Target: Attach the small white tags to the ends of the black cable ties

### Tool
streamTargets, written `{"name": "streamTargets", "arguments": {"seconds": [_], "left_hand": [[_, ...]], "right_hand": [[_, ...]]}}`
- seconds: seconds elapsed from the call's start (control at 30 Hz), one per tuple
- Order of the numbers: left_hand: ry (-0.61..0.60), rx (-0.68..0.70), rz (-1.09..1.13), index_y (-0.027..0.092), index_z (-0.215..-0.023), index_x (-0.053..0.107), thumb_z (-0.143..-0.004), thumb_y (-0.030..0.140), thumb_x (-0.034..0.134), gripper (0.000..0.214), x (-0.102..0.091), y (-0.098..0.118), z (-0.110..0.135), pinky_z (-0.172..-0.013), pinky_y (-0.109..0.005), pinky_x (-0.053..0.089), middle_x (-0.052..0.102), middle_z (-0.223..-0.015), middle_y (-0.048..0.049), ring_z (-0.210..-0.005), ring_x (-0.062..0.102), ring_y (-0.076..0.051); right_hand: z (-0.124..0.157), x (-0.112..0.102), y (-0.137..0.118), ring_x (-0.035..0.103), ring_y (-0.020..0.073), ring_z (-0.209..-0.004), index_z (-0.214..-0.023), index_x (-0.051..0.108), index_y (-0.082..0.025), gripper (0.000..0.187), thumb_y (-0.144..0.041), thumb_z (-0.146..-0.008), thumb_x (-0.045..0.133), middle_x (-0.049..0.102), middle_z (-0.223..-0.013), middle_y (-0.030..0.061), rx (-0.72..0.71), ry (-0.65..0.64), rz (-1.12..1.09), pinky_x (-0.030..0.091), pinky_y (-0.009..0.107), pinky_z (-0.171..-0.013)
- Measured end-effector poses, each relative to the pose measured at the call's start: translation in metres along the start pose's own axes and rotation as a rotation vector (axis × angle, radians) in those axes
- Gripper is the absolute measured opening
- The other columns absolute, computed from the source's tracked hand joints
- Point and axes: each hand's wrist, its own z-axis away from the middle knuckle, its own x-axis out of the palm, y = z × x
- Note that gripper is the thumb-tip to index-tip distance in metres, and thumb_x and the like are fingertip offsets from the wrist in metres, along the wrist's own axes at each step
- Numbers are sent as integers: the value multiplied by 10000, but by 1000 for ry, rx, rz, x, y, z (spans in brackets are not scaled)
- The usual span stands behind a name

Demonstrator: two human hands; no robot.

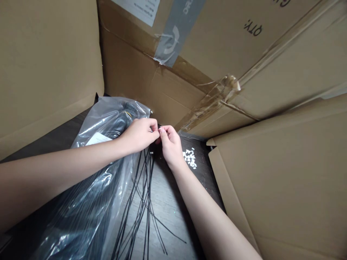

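Observation:
My left hand (pixel 139 135) is closed in a pinch above the upper ends of several thin black wires (pixel 148 187); what its fingers grip is hidden. Touching it fingertip to fingertip, my right hand (pixel 170 144) pinches a tiny white piece, only a speck of which shows. Below the left hand, a small white piece (pixel 151 152) sits at the top of the wire bunch. A loose pile of small white pieces (pixel 190 159) lies just right of my right wrist. Under my left forearm is a clear plastic bag (pixel 89 119) full of long black wires.
The dark tabletop (pixel 170 202) lies beneath everything. A large taped cardboard box (pixel 173 90) rises right behind my hands. Cardboard panels stand at the left (pixel 48 65) and the right (pixel 284 169), closing in the work area. A white label (pixel 98 138) shows on the bag.

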Motion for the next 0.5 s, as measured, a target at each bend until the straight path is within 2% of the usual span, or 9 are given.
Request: {"name": "streamTargets", "arguments": {"seconds": [0.2,0.5], "left_hand": [[-4,7,16,200,-636,584,-761,233,549,134,-1,0,0,-587,-269,308,531,-521,35,-597,509,-150],[18,-18,-16,186,-648,577,-776,244,560,141,1,-1,-1,-617,-276,322,572,-579,29,-602,503,-140]], "right_hand": [[-1,0,0,510,127,-603,-823,542,-220,224,-435,-884,536,544,-627,-46,15,0,-48,405,280,-625],[-2,1,-2,488,103,-597,-818,585,-194,260,-452,-827,612,593,-744,-15,5,-31,-135,415,265,-592]]}}
